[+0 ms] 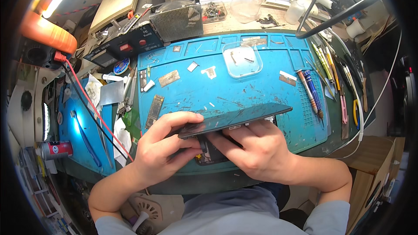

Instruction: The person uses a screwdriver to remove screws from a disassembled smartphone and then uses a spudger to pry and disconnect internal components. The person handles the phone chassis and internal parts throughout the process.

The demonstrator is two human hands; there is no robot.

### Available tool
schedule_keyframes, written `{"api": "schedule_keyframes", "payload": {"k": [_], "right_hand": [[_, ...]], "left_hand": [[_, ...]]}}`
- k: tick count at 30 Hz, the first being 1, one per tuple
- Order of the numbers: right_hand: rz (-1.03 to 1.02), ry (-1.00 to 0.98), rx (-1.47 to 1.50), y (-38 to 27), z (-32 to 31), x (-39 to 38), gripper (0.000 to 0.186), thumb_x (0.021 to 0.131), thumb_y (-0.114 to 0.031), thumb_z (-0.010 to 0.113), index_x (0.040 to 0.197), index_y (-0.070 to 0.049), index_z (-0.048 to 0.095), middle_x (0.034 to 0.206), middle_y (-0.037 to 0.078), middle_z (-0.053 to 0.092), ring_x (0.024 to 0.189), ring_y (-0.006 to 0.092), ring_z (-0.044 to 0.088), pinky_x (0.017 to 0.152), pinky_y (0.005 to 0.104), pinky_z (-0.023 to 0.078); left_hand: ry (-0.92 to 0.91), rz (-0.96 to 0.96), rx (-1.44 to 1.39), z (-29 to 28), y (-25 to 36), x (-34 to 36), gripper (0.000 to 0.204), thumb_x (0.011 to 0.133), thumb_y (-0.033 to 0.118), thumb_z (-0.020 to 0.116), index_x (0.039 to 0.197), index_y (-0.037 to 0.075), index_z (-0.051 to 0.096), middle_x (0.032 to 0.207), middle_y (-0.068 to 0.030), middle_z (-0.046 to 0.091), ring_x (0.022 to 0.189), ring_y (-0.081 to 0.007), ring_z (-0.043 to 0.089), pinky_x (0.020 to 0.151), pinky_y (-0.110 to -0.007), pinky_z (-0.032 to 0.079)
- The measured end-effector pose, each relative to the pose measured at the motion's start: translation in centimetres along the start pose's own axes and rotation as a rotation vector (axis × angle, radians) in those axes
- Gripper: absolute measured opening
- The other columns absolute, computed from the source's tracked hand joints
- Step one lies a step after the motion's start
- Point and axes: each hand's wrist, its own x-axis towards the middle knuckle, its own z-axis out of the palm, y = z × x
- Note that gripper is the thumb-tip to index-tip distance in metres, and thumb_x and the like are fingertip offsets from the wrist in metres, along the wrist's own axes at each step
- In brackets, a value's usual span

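Nearest the camera is the grey shirt [226, 211], forearms rising from it to the blue work mat [244, 87]. Above the mat both hands hold a phone: its dark screen panel [235, 119] is tilted up off the phone body [208, 153], joined along the near edge, so the opening looks partly done and the panel not yet free. The right hand [257, 148] is closed on the body from below. The left hand [163, 148] pinches the panel's left end. Farther off lie a clear plastic tray [242, 61], screwdrivers [311, 91], and small metal plates [169, 78].
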Motion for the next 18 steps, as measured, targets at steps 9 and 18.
{"api": "schedule_keyframes", "payload": {"k": [9, 18], "right_hand": [[0.009, 0.005, 0.007, -0.15, 0.15, 0.09, 0.036, 0.078, -0.018, 0.067, 0.109, -0.003, 0.077, 0.113, 0.008, 0.066, 0.106, 0.0249, 0.065, 0.091, 0.0392, 0.053], [0.002, 0.006, 0.002, -0.14, -0.07, 0.34, 0.035, 0.078, -0.018, 0.068, 0.108, -0.001, 0.076, 0.111, 0.007, 0.066, 0.103, 0.0248, 0.066, 0.09, 0.0372, 0.053]], "left_hand": [[-0.004, 0.003, 0.004, -0.07, 0.12, 0.18, 0.024, 0.071, -0.004, 0.087, 0.091, -0.002, 0.073, 0.131, -0.018, 0.066, 0.114, -0.0313, 0.07, 0.095, -0.039, 0.061], [0.005, -0.006, -0.01, 0.1, -0.09, 0.0, 0.026, 0.07, -0.004, 0.087, 0.091, -0.002, 0.073, 0.131, -0.0179, 0.066, 0.114, -0.0316, 0.069, 0.094, -0.04, 0.061]]}}
